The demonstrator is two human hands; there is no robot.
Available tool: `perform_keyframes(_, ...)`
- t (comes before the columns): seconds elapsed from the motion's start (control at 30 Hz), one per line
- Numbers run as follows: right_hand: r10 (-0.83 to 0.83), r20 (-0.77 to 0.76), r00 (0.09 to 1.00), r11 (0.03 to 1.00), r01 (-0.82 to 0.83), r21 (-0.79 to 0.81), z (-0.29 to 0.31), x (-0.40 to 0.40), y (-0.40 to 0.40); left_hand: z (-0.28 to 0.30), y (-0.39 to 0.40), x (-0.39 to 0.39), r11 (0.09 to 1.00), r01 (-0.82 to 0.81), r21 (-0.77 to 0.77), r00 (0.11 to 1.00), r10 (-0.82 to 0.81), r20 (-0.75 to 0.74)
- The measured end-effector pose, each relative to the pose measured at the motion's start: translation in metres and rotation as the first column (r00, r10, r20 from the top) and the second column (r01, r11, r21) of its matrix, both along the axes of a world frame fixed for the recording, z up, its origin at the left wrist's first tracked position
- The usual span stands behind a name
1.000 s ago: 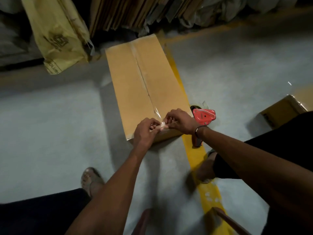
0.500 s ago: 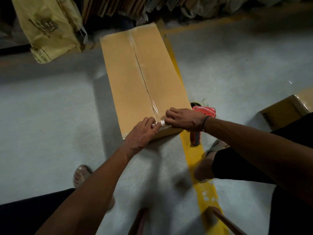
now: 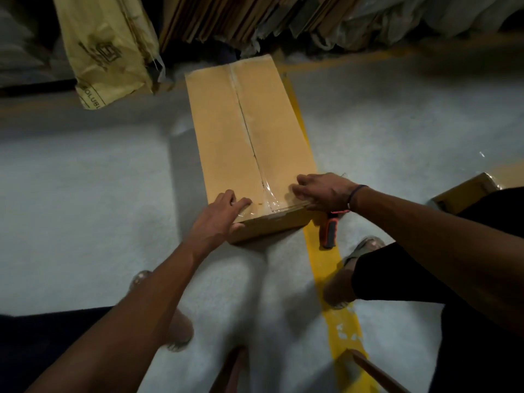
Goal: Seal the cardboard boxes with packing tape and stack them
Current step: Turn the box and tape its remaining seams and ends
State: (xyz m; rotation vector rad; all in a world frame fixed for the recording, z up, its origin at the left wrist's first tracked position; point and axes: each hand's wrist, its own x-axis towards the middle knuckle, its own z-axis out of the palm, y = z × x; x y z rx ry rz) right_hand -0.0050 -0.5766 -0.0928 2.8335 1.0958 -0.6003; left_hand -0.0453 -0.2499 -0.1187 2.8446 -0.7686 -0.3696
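Grey concrete floor (image 3: 85, 194) with a painted yellow line (image 3: 314, 251) carries the work; flattened cardboard sheets (image 3: 226, 18) and a pale yellow plastic bag (image 3: 105, 49) stand along the far edge. On the floor lies one long brown cardboard box (image 3: 243, 137), its long axis running away from the person, its near end directly under both hands. Clear packing tape (image 3: 266, 191) covers the centre seam along that axis and folds over the near edge. The left hand (image 3: 218, 217) lies flat on the near left corner, fingers (image 3: 241, 202) extended and pressing the top, gripping nothing. The right hand (image 3: 323, 191) bears on the near right edge, fingers curled down against the tape end; whether they pinch it cannot be determined. Both hands are equally close to the seam, one on each side of it. A tape dispenser with an orange and black handle (image 3: 329, 231) lies just beside the box, under the right wrist. A second brown cardboard box (image 3: 465, 191) sits well apart to the right. The contents of neither box are visible.
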Motion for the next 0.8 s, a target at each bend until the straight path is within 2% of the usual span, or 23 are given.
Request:
perform_keyframes(0.13, -0.104, 0.067, 0.992, 0.992, 0.108, -0.065, 0.002, -0.005, -0.029, 0.011, 0.036, -0.018, 0.985, -0.168, 0.028, 0.986, 0.168, -0.01)
perform_keyframes(0.23, -0.187, 0.049, 0.981, 0.982, 0.188, -0.028, -0.001, -0.01, -0.026, 0.007, 0.04, -0.03, 0.962, -0.267, -0.058, 0.961, 0.261, -0.096)
perform_keyframes(0.33, -0.247, -0.032, 0.968, 0.968, 0.248, 0.046, -0.005, -0.014, -0.017, 0.002, 0.028, -0.039, 0.887, -0.431, -0.163, 0.901, 0.414, -0.131)
perform_keyframes(0.47, -0.384, -0.11, 0.917, 0.911, 0.395, 0.114, -0.005, -0.018, -0.005, 0.002, 0.007, -0.048, 0.761, -0.614, -0.208, 0.789, 0.598, -0.142)
perform_keyframes(0.57, -0.455, -0.163, 0.875, 0.873, 0.475, 0.112, -0.003, -0.017, -0.003, 0.004, 0.004, -0.048, 0.694, -0.685, -0.222, 0.729, 0.65, -0.214)
perform_keyframes(0.63, -0.436, -0.2, 0.878, 0.887, 0.456, 0.07, 0.002, -0.017, -0.006, 0.004, 0.009, -0.047, 0.722, -0.663, -0.198, 0.747, 0.617, -0.248)
perform_keyframes(0.7, -0.402, -0.231, 0.886, 0.906, 0.421, 0.037, 0.007, -0.018, -0.01, 0.004, 0.018, -0.046, 0.798, -0.586, -0.143, 0.804, 0.551, -0.223)
perform_keyframes(0.8, -0.339, -0.161, 0.927, 0.937, 0.347, 0.024, 0.01, -0.021, -0.008, 0.004, 0.025, -0.042, 0.878, -0.473, -0.075, 0.876, 0.461, -0.14)
